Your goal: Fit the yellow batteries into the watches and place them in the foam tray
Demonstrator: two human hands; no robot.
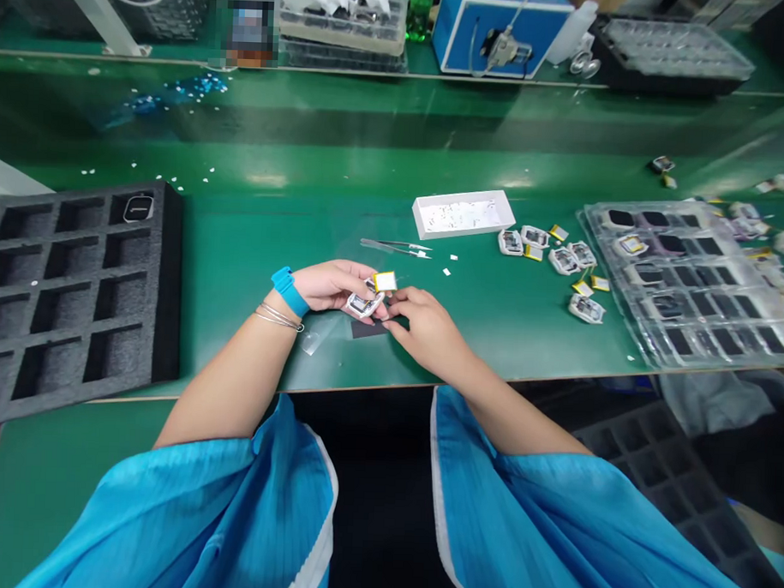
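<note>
Near the front edge of the green bench, my left hand (331,286) is closed on an open white smartwatch case (364,306). Out of the case hangs a small silver battery (385,282) with a yellow edge. My right hand (429,330) meets the case from the right, its thumb and fingertips pinched together; whatever they hold is too small to name. Beneath the hands lies a dark flat piece (368,329), with a clear plastic film (311,339) to its left. Beyond the hands rest tweezers (397,248).
A white box (464,214) with tiny pieces stands behind. Several watch cases with batteries (564,260) lie to the right, beside clear trays (694,279). A black foam tray (167,286) occupies the left. A shelf along the back bears a blue machine (462,31).
</note>
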